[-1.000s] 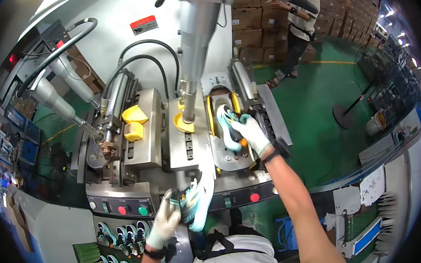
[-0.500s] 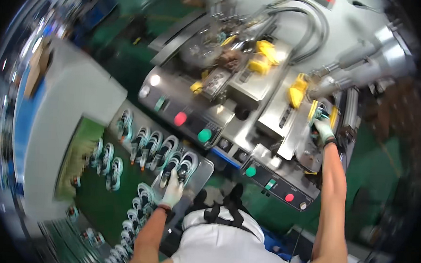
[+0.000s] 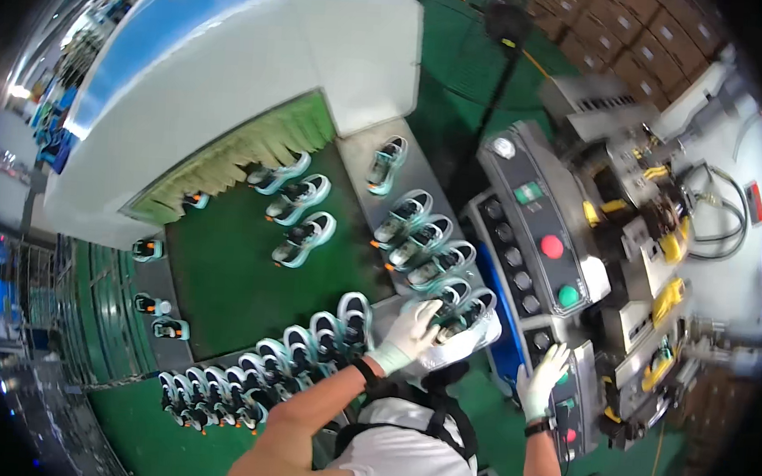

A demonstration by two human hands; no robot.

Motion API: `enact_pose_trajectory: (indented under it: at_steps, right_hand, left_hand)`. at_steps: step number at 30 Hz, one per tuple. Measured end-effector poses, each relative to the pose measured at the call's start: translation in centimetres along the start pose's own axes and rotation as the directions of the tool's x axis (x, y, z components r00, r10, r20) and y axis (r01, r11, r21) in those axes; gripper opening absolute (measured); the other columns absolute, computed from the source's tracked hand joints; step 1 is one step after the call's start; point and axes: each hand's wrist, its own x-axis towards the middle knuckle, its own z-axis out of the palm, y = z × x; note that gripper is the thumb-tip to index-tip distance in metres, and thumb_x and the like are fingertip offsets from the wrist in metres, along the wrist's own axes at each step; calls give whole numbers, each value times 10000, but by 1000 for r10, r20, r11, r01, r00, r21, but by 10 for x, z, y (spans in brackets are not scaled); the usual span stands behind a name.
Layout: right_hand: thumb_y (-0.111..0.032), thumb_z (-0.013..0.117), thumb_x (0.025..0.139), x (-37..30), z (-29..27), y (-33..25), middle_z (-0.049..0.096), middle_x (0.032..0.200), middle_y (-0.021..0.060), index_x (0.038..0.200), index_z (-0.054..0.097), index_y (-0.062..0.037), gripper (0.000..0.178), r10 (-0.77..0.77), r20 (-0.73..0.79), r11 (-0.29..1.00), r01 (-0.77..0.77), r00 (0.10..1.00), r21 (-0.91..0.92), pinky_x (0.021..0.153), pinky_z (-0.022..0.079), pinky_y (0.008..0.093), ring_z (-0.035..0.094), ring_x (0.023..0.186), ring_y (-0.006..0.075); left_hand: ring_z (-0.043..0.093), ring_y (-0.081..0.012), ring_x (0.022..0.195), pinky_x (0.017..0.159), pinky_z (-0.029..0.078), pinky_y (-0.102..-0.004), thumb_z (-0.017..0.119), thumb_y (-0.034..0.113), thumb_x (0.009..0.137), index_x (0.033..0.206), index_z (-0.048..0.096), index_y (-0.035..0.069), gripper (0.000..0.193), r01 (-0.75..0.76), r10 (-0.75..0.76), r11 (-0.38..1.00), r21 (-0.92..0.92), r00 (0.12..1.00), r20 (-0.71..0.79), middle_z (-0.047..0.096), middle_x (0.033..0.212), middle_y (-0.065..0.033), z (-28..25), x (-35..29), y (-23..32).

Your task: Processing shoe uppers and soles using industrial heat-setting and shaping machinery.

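Observation:
My left hand [image 3: 406, 336], in a white glove, reaches over the metal ledge at the end of a row of sneakers. Its fingers are apart, at the edge of a black and white sneaker [image 3: 447, 301] with a pale teal sole; whether they touch it I cannot tell. Another sneaker [image 3: 472, 318] stands to the right of that one. My right hand [image 3: 543, 383], also gloved, is open with fingers spread and holds nothing. It is over the near part of the machine's control panel [image 3: 567, 406], beside a green button [image 3: 563, 377].
Left of the ledge runs a green conveyor belt [image 3: 221, 289] carrying several sneakers out of a bristle-curtained white housing [image 3: 251, 73]. More sneakers [image 3: 277, 363] line its near edge. The machine [image 3: 539, 221] with yellow clamps fills the right side. Stacked cartons [image 3: 646, 36] stand beyond.
The view has swung left, towards the conveyor. My right hand has come away from a shoe at the machine's right station to the control panel. My left hand stays by the end sneakers.

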Motion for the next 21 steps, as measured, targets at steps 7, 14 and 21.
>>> enact_pose_trajectory:
  at_steps: [7, 14, 21]
  right_hand:
    - [-77, 742, 755, 45, 130, -160, 409, 1469, 244, 1474, 325, 58, 842, 277, 157, 601, -299, 948, 741, 1153, 341, 430, 441, 1357, 321]
    - [149, 695, 693, 44, 138, -207, 550, 1345, 144, 1327, 533, 9, 669, 628, 3, 206, -169, 779, 964, 1067, 443, 391, 571, 1184, 270]
    - [33, 673, 846, -77, 22, -123, 686, 1111, 81, 1227, 613, 7, 387, 499, 453, -499, -183, 739, 847, 849, 580, 376, 692, 975, 218]
  left_hand:
    - [518, -450, 1215, 1055, 427, -473, 680, 208, 852, 1353, 430, -34, 610, 300, -303, 952, 56, 911, 280, 526, 1289, -292, 41, 4, -72]
    - [499, -439, 1273, 1078, 417, -477, 669, 192, 870, 1465, 325, -17, 718, 262, -257, 965, 3, 942, 216, 489, 1386, -285, 54, -15, -110]
    - [660, -357, 981, 859, 524, -433, 714, 362, 865, 1434, 390, 13, 743, 430, -240, 867, -250, 801, 549, 651, 1075, -204, 55, -7, -22]
